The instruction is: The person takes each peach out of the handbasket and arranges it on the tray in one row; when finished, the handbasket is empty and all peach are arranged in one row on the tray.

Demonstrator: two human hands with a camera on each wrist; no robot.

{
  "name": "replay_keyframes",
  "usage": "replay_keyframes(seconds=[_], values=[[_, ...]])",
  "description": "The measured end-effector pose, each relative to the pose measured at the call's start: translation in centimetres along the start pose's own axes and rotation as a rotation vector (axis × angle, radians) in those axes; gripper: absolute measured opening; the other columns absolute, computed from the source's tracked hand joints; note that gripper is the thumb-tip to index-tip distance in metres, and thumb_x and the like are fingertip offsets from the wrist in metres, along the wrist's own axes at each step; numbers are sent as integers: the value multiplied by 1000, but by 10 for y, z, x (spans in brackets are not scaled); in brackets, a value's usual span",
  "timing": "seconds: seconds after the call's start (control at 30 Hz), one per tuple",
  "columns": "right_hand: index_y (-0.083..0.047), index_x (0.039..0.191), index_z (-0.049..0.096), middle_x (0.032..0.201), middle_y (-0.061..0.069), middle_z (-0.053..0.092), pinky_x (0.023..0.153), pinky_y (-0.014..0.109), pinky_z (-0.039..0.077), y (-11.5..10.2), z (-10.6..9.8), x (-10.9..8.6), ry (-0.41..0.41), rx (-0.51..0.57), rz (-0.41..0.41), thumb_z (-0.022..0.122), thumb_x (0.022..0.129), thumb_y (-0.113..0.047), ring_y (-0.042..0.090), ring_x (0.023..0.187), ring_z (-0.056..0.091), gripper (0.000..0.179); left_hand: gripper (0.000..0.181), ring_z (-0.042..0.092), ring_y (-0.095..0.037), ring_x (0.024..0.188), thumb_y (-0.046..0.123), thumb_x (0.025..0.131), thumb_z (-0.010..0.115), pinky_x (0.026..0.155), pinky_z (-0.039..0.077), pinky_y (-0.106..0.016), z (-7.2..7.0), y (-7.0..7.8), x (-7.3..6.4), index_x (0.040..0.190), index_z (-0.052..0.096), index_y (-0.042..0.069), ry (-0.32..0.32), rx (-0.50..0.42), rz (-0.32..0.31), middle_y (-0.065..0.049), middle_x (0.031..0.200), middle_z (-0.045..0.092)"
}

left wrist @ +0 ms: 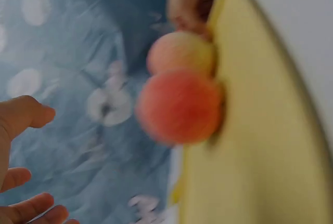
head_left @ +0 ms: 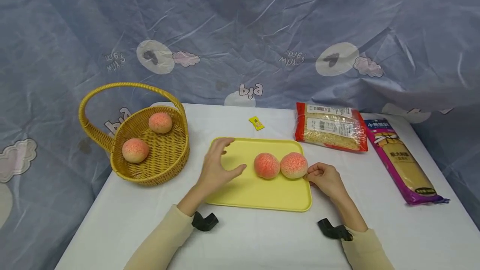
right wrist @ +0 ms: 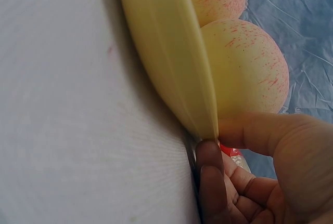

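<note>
On the yellow tray sit two peaches side by side, a redder peach and a paler peach near the right rim. My right hand pinches the tray's right edge between thumb and fingers; in the right wrist view the thumb lies on top, close beside the paler peach, with fingertips under the rim. Above the tray's left part is my left hand, thumb and fingers spread with nothing between them. The left wrist view has its fingers apart from the redder peach.
A yellow wicker basket with a tall handle stands at the left, holding two more peaches. Behind the tray lies a small yellow packet. At the right are a red-edged grain bag and a purple noodle packet.
</note>
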State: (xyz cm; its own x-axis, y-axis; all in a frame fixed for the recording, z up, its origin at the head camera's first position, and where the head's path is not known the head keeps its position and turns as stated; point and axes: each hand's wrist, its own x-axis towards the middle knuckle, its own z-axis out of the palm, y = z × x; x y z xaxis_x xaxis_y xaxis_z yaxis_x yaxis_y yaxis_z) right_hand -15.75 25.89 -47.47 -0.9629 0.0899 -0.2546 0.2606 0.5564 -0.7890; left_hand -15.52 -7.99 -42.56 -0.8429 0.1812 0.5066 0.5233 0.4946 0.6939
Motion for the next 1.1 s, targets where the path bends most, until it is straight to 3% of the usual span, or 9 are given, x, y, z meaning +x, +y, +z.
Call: replay_keyframes(seconds=[0.1, 0.17, 0.3, 0.43, 0.6, 0.7, 0.83, 0.97, 1.1], values=[[4, 98, 62, 74, 3, 60, 58, 23, 52, -1, -2, 1, 2, 9, -1, 72, 81, -11, 11, 65, 58, 25, 65, 56, -31, 109, 17, 70, 85, 89, 51, -35, -46, -2, 3, 127, 57, 1, 146, 60, 46, -15, 123, 58], [4, 99, 62, 74, 3, 60, 58, 23, 52, -1, -3, 1, 0, 14, 2, 72, 82, -11, 11, 65, 58, 25, 63, 55, -33, 108, 14, 70, 84, 88, 48, -31, -77, -9, 4, 125, 58, -1, 238, 111, 30, -19, 121, 58], [4, 99, 61, 75, 3, 59, 58, 23, 52, 0, -4, 1, 7, 10, 8, 72, 82, -12, 11, 66, 58, 26, 61, 51, -30, 110, 14, 73, 82, 89, 38, -30, -131, -37, 2, 126, 57, -2, 362, 217, -128, -21, 123, 55], [4, 98, 61, 74, 3, 60, 58, 23, 52, 1, -3, 1, 9, 3, 8, 72, 82, -12, 12, 65, 58, 26, 62, 46, -34, 110, 16, 78, 80, 92, 33, -43, -164, -71, -5, 132, 54, 1, 399, 268, -353, -22, 123, 51], [3, 98, 61, 74, 2, 61, 58, 23, 52, 1, -2, 1, -1, 3, 9, 72, 82, -13, 11, 65, 58, 26, 66, 40, -41, 125, 22, 82, 75, 103, 27, -59, -182, -100, -16, 139, 48, 3, 345, 267, -590, -24, 135, 47], [3, 98, 61, 74, 3, 61, 58, 23, 52, 1, -1, 1, 2, 5, 12, 72, 82, -13, 11, 65, 58, 25, 69, 36, -42, 130, 23, 83, 74, 106, 25, -60, -185, -111, -19, 141, 45, 2, 297, 267, -650, -25, 139, 44], [3, 97, 62, 74, 3, 61, 57, 23, 51, 0, 0, 0, 8, 2, 8, 72, 81, -12, 11, 65, 58, 25, 71, 35, -43, 133, 20, 83, 74, 111, 18, -60, -185, -119, -16, 143, 43, 1, 257, 263, -674, -26, 143, 42], [4, 98, 62, 74, 3, 61, 57, 23, 52, 0, 0, 0, 3, 6, 9, 72, 81, -11, 11, 65, 58, 24, 73, 37, -42, 134, 16, 85, 72, 113, 24, -57, -185, -124, -12, 147, 36, 1, 224, 191, -757, -25, 147, 39], [4, 98, 62, 74, 3, 60, 58, 23, 52, 1, 0, 0, 1, 10, 9, 70, 81, -9, 11, 65, 58, 24, 78, 36, -46, 135, 10, 86, 67, 109, 34, -58, -184, -131, -10, 151, 26, -1, 114, 100, -867, -29, 152, 31]])
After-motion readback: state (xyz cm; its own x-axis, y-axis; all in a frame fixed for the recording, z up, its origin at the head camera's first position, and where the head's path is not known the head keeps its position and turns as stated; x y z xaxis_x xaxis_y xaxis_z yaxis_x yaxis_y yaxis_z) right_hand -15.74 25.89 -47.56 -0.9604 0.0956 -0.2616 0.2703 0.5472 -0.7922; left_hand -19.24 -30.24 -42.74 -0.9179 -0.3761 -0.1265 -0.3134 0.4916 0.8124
